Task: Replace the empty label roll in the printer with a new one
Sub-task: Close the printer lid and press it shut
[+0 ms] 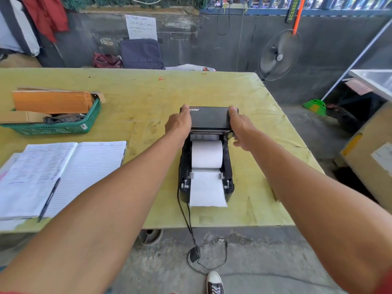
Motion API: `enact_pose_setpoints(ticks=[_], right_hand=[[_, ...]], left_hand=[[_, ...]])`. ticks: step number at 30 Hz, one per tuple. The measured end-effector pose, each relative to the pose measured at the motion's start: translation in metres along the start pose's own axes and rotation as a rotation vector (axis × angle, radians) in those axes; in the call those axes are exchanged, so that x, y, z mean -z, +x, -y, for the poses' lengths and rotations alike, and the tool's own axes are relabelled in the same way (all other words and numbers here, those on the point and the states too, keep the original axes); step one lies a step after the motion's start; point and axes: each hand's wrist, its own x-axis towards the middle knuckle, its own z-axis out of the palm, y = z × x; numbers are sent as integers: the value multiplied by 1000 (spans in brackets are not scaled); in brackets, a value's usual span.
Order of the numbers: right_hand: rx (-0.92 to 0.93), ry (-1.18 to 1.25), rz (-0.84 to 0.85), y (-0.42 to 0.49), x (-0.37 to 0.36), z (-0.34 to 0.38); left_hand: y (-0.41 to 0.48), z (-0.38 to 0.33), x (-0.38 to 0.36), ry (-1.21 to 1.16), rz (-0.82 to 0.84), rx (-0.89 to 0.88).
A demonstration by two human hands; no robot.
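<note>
Printer lid: white text "rinter", first letter hidden by left hand. Hanging yellow-black wand: "SCANNER". Paper sign on wall: handwriting, illegible. Open notebook: writing too small to read.

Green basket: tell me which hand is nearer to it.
Left. The left hand grips the left edge of the printer lid, on the side facing the green basket. The right hand grips the lid's right edge, farther from the basket.
</note>
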Motion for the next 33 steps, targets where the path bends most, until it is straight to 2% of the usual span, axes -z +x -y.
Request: enact_pose_setpoints(ticks=[5,16,25,33], right_hand=[[-34,-15,6,-31,-5,-30],[-118,1,-21,-56,-17,-86],[-151,-16,9,-65,-21,-106],[-149,-40,-33,-62,-24,-111]], left_hand=[[-23,28,4,-13,48,46],[-46,81,3,109,30,99],[-60,102,4,190,40,154],[-58,105,3,227,11,163]])
